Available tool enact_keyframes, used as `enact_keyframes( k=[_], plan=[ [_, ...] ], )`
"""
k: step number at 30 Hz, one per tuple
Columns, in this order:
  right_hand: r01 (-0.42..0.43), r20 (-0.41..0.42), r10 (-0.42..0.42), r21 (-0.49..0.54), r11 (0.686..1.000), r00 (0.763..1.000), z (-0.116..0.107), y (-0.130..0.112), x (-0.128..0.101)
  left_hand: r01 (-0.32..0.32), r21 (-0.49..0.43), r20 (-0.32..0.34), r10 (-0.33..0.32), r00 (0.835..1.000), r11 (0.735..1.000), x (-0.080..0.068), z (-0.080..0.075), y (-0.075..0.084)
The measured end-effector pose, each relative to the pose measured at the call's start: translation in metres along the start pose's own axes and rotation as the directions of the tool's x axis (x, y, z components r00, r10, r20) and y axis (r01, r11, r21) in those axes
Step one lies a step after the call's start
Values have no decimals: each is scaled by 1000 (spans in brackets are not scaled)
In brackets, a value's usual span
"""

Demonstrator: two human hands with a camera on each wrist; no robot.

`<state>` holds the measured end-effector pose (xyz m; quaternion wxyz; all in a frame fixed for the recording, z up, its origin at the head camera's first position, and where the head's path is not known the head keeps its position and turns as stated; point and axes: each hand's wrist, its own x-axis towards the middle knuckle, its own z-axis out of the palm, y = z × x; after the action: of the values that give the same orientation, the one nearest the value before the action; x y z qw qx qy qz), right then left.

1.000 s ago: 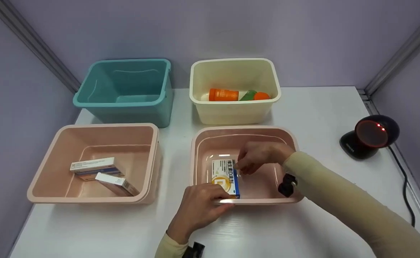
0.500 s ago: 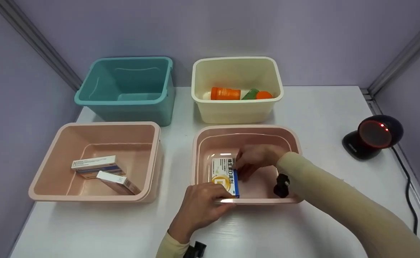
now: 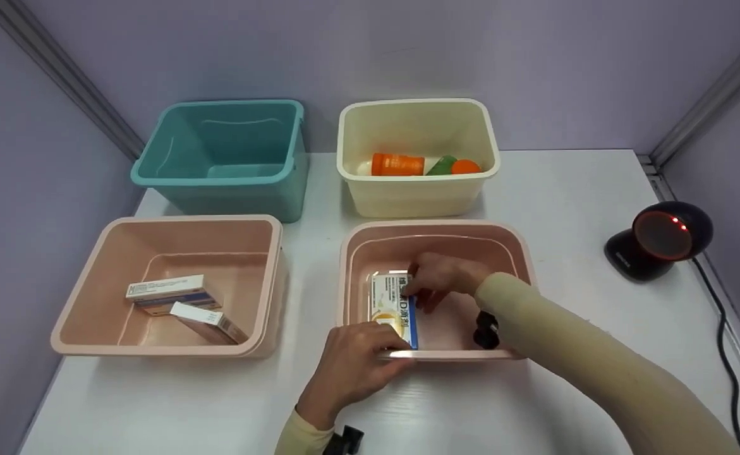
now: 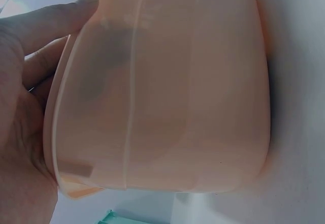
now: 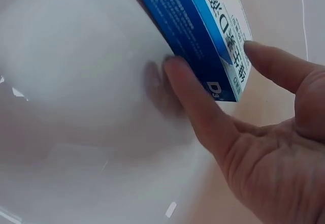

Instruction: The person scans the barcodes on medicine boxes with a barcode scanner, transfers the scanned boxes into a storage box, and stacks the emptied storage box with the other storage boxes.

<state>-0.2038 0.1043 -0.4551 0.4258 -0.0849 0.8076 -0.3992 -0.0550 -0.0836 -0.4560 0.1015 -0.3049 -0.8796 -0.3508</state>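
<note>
In the head view my left hand (image 3: 354,360) grips the near rim of the right-hand pink bin (image 3: 448,240). The left wrist view shows that thumb on the bin's outer wall (image 4: 167,87), the fingers behind the rim. A white and blue vitamin D drops box (image 3: 387,297) lies inside, along the left part of the bin. My right hand (image 3: 442,277) reaches in from the right and pinches the box near its far end. Seen from the right wrist, the thumb is on the printed face and a finger is against the blue side (image 5: 177,26).
Left is another pink bin (image 3: 85,303) with two medicine boxes (image 3: 166,289). Behind stand a teal bin (image 3: 230,196) and a cream bin (image 3: 417,199) holding orange and green items. A black scanner (image 3: 660,237) and its cable (image 3: 720,328) are at the right.
My right hand has shifted left onto the box's far end and its fingers now overlap the printed face. The box has moved slightly left. My left hand keeps its hold on the rim.
</note>
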Motion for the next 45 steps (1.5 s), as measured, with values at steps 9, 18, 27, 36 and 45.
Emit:
enact_keyframes(
  k=[9, 18, 27, 36, 45],
  plan=[
    [112, -43, -112, 1, 994, 993, -5, 3, 2, 6, -7, -3, -6, 1000, 1000, 1, -1, 1],
    [191, -13, -191, 102, 976, 981, -13, 5, -2, 27, -6, 32, -26, 999, 1000, 1, -2, 2],
    [234, -49, -229, 234, 944, 972, -25, -3, -15, 27, -21, 21, -27, 999, 999, 2, -2, 1],
    [278, -108, -259, 257, 925, 960, -36, -10, -31, 37, -11, 14, -37, 999, 999, 1, -1, 1],
    [299, -138, -269, 303, 905, 953, -47, -5, -42, 48, -22, 13, -47, 999, 999, 0, -2, 2]
  ],
)
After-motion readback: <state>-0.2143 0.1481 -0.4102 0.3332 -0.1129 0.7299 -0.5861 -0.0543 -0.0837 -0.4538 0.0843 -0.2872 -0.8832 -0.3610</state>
